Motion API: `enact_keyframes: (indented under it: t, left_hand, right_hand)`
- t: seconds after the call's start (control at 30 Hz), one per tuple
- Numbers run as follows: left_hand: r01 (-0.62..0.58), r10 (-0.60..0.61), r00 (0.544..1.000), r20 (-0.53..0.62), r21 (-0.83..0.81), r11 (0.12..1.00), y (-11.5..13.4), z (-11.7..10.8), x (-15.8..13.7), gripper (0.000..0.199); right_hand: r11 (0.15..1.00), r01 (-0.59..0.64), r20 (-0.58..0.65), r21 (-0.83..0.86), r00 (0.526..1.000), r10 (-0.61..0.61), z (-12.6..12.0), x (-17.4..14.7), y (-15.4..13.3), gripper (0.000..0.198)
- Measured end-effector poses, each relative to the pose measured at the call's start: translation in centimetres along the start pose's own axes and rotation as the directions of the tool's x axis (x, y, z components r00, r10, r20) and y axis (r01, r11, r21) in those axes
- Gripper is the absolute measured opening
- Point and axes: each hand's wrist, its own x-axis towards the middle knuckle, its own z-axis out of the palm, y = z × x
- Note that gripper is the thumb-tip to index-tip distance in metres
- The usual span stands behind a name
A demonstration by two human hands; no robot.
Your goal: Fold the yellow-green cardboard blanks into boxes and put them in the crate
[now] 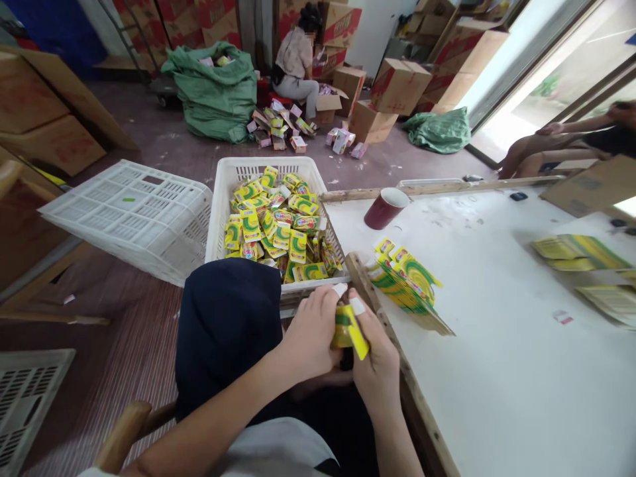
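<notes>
Between my two hands, above my lap, is a small yellow and green carton [342,326] with a flap sticking out on its right. My left hand [312,329] is closed around the carton's left side. My right hand [376,351] grips its right side, thumb by the flap. White wraps cover fingertips on both hands. Just beyond my hands, a white plastic crate [213,232] holds many small yellow and green boxes [281,235]. To the right of my hands, a stack of flat yellow-green cartons [407,281] lies on the white table [497,377].
A maroon mug [386,209] stands near the table's far edge. More flat cartons [579,252] lie at the right. An upturned white crate [132,209] is at the left. Farther off are a green sack [211,93], cardboard boxes [400,86] and a seated person [295,63]; another person [561,142] sits right.
</notes>
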Motion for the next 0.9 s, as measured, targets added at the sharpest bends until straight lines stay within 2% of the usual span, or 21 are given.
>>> enact_keyframes:
  t: [0.07,0.13,0.2,0.27,0.37,0.53,0.6,0.67,0.77,0.8,0.83,0.87,0.9]
  left_hand:
    - [-0.001,0.004,0.999,-0.031,0.081,0.997,-0.5,-0.1,0.0,0.062]
    - [-0.003,0.007,0.999,-0.036,0.120,0.993,-1.0,-0.6,0.0,0.048]
    - [-0.035,0.040,0.999,-0.033,0.139,0.990,-1.5,-1.2,0.0,0.041]
    - [-0.059,0.064,0.998,-0.028,0.151,0.987,-1.7,-1.8,0.2,0.040]
    - [-0.060,0.061,0.998,-0.003,0.123,0.991,-1.7,-2.3,0.4,0.045]
    - [-0.059,0.056,0.998,0.035,0.099,0.993,-1.2,-2.3,0.7,0.049]
    - [-0.063,0.061,0.998,0.020,0.118,0.991,-0.9,-2.1,0.6,0.047]
    - [-0.074,0.073,0.997,0.014,0.137,0.988,-0.8,-1.7,0.5,0.045]
    - [-0.080,0.081,0.997,-0.003,0.139,0.987,-1.1,-1.7,0.9,0.046]
    - [-0.061,0.071,0.996,-0.063,0.145,0.988,-1.4,-2.1,1.2,0.051]
    - [-0.026,0.053,0.984,-0.169,0.156,0.987,-1.8,-2.6,1.7,0.059]
    - [0.018,0.034,0.952,-0.306,0.166,0.986,-2.2,-3.3,2.3,0.068]
    - [0.075,0.013,0.883,-0.469,0.169,0.983,-2.6,-4.1,3.0,0.081]
  right_hand:
    - [0.996,-0.008,-0.015,-0.086,1.000,0.007,-0.3,0.1,0.6,0.055]
    - [0.988,0.023,0.076,-0.152,0.997,-0.011,-0.4,0.1,1.0,0.064]
    - [0.982,0.069,0.198,-0.175,0.980,-0.033,-0.4,-0.1,1.2,0.068]
    - [0.981,0.088,0.238,-0.171,0.970,-0.045,-0.5,-0.2,1.5,0.061]
    - [0.990,0.087,0.229,-0.113,0.972,-0.059,-1.7,0.3,1.9,0.038]
    - [0.999,0.049,0.421,0.009,0.906,-0.048,-4.3,2.1,1.8,0.021]
    - [1.000,-0.016,0.370,0.022,0.929,0.007,-3.9,2.1,1.5,0.017]
    - [0.995,-0.088,0.261,0.053,0.963,0.071,-2.6,1.6,1.3,0.022]
    - [0.976,-0.165,0.155,0.143,0.978,0.143,-1.3,0.9,1.4,0.053]
    - [0.968,-0.186,0.130,0.166,0.978,0.166,-1.4,1.0,1.6,0.062]
    - [0.967,-0.201,0.081,0.160,0.979,0.190,-1.9,1.3,1.8,0.067]
    - [0.970,-0.211,0.000,0.120,0.977,0.213,-2.8,1.7,2.2,0.065]
    - [0.973,-0.226,-0.105,0.047,0.967,0.230,-3.9,2.3,2.6,0.060]
